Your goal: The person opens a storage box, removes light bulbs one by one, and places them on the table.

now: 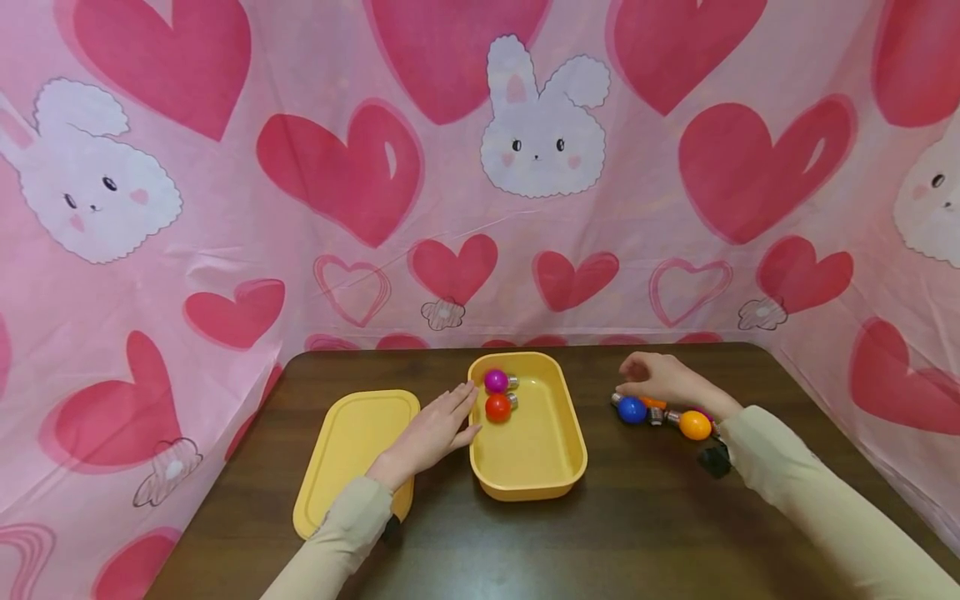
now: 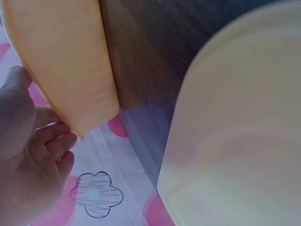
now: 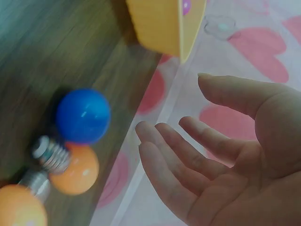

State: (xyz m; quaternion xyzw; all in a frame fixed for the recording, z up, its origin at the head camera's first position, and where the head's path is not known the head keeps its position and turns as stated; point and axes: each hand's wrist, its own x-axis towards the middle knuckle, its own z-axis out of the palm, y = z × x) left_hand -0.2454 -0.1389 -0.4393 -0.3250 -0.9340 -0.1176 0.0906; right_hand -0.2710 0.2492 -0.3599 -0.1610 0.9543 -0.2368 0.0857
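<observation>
A yellow container (image 1: 528, 479) stands mid-table, with a purple bulb (image 1: 496, 381) and a red bulb (image 1: 497, 407) in its far left part. My left hand (image 1: 432, 429) rests on its left rim with extended fingers; in the left wrist view, fingertips (image 2: 66, 136) touch the rim. On the right, my right hand (image 1: 660, 377) hovers over a group of bulbs, fingers loosely bent and holding nothing. Nearest to it are a blue bulb (image 3: 83, 116) and an orange bulb (image 3: 76, 170). Another orange bulb (image 1: 695, 425) lies closer to the wrist, and a purple one is mostly hidden behind it.
A yellow lid (image 1: 345, 450) lies flat on the table left of the container, partly under the left forearm. The dark wooden table (image 1: 525, 550) meets a pink cloth backdrop (image 1: 450, 208) with hearts and rabbits at its back and sides.
</observation>
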